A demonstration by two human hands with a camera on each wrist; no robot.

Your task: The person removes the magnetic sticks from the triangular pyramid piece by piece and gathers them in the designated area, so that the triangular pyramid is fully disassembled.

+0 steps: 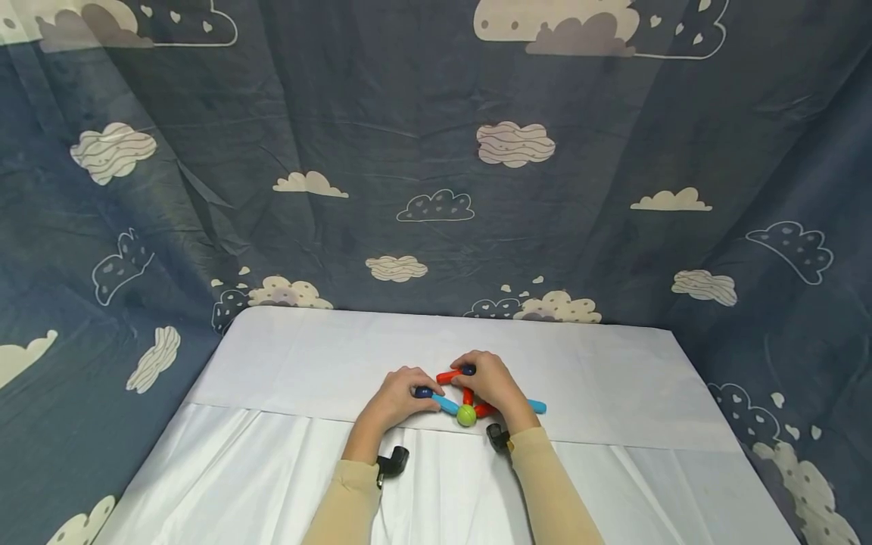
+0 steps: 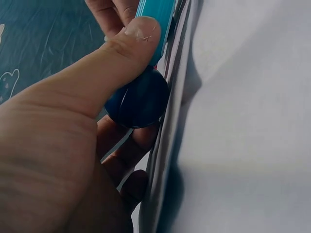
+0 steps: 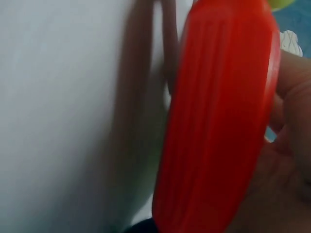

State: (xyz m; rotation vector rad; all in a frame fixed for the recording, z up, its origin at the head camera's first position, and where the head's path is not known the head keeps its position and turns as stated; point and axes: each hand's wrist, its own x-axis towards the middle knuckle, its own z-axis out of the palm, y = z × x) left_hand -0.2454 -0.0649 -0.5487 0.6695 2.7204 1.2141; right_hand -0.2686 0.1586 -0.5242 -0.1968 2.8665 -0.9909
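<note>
My left hand (image 1: 397,400) pinches a light blue stick (image 1: 446,405) near its dark blue ball (image 2: 141,102); in the left wrist view the thumb lies across the stick. The stick's other end meets a lime green ball (image 1: 466,415). Two red sticks also run to this green ball, one from above and one from the right. My right hand (image 1: 496,384) pinches a second dark blue ball (image 1: 468,370), from which a red stick (image 1: 446,377) points left. Close up in the right wrist view, a ribbed red stick (image 3: 218,107) covers part of the fingers.
Another light blue stick (image 1: 537,406) pokes out to the right from behind the right wrist. White cloth (image 1: 306,363) covers the table. A dark curtain (image 1: 381,151) with cloud prints hangs behind it and at both sides. Each wrist wears a small black camera.
</note>
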